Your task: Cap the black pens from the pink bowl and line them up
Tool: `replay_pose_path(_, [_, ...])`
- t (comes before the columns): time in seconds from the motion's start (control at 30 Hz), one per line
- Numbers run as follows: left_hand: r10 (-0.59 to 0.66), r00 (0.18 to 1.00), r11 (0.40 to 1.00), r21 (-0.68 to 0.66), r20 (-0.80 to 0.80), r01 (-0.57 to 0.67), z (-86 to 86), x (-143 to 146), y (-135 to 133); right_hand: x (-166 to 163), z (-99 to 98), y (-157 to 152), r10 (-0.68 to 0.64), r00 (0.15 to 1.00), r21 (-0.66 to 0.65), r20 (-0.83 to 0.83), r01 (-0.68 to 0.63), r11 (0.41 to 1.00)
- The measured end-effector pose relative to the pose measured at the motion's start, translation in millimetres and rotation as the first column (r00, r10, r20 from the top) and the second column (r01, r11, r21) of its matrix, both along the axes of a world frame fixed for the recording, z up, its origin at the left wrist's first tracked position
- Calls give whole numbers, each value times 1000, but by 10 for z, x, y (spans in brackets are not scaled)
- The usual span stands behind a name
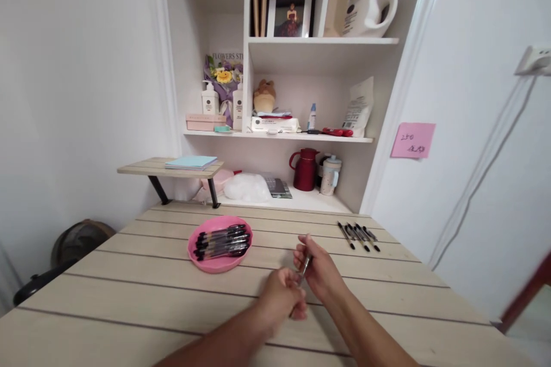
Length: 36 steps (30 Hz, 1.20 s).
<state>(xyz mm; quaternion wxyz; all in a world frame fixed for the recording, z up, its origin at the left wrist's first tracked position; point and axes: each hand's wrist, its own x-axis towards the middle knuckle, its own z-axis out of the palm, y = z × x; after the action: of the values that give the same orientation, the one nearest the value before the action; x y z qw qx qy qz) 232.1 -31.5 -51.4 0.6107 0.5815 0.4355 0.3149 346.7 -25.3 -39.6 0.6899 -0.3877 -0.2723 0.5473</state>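
Note:
Both my hands meet over the middle of the table, around one pen (306,266). My right hand (317,265) grips the pen's upper part, with the fingers curled round it. Lower down, my left hand (284,293) closes on the pen's other end, and its fingers are slightly blurred. To the left, a pink round tray (198,264) holds a pile of pens (221,241) with black caps. On the right side of the table lie several pens (358,236) in a slanted row.
A small raised shelf (142,167) with light blue paper (191,162) stands at the table's back left. Behind the table, a white shelf unit (275,137) holds a red jug (305,170), a tumbler (330,175) and bottles. A pink note (413,140) sticks to the right wall.

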Motion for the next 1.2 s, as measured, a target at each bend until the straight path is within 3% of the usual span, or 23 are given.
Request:
replay_pose_path(0.07, [33,994,992,-126,102,-20,-166,220,-66,8,-64,96,-20,997,-9,-74,20,1000])
replay_pose_path(0.13, [50,989,986,-163,137,-28,-239,330,-69,23,-163,145,-29,993,-28,-111,26,999])
replay_pose_path(0.37, [-78,989,982,-160,124,98,-252,289,-29,106,-331,130,46,982,-4,-182,-47,999])
replay_pose_path(0.53, [-177,977,968,-160,121,195,-339,245,-67,385,-293,181,-103,976,65,-190,118,991])
replay_pose_path(0.67, [-193,952,941,-228,239,249,-264,178,-77,582,-274,198,-114,981,93,-154,129,987])
replay_pose_path(0.9, [-149,902,910,-300,406,285,-139,102,-46,436,-226,89,57,990,25,-128,-55,998])
replay_pose_path(1.07, [-118,909,958,-196,400,210,-169,109,9,277,-154,-2,129,987,-1,95,-129,992])
replay_pose_path(1.2, [-61,945,985,-134,321,109,-177,115,21,239,-182,0,72,935,-8,347,-74,997])
